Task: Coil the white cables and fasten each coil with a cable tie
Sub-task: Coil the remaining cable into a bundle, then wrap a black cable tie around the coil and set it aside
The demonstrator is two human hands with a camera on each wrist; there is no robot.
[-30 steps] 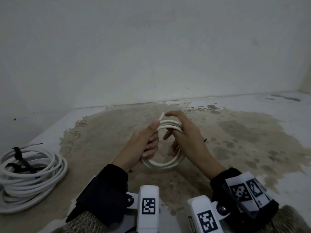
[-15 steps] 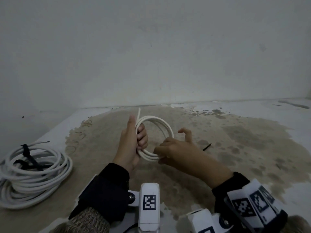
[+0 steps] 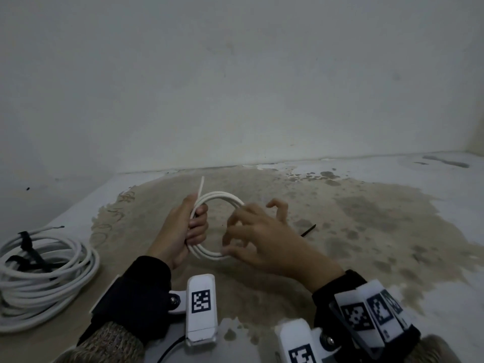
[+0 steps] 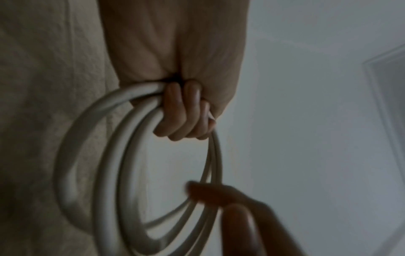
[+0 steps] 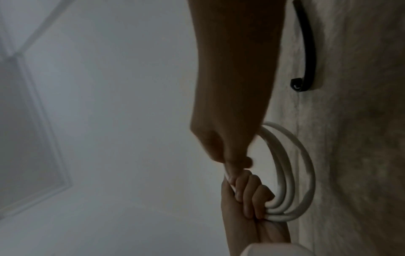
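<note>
A small coil of white cable [image 3: 225, 199] stands upright above the floor. My left hand [image 3: 193, 226] grips its left side, fingers curled through the loops [image 4: 72, 155], and the cable's free end [image 3: 201, 186] pokes up past the thumb. My right hand [image 3: 251, 231] is on the coil's lower right, thumb and a finger [image 4: 236, 216] pinching the strands, the other fingers loosely curled and raised. A loose black cable tie [image 3: 308, 230] lies on the floor just right of my right hand and also shows in the right wrist view [image 5: 306, 43].
A bigger white cable coil [image 3: 52, 279], bound with black ties [image 3: 26, 241], lies on the floor at the far left. A pale wall [image 3: 235, 87] rises close behind the stained floor patch [image 3: 366, 231].
My left hand turned the small coil upright and shifted it left. My right hand came off the top of the coil and slid round to its lower right side.
</note>
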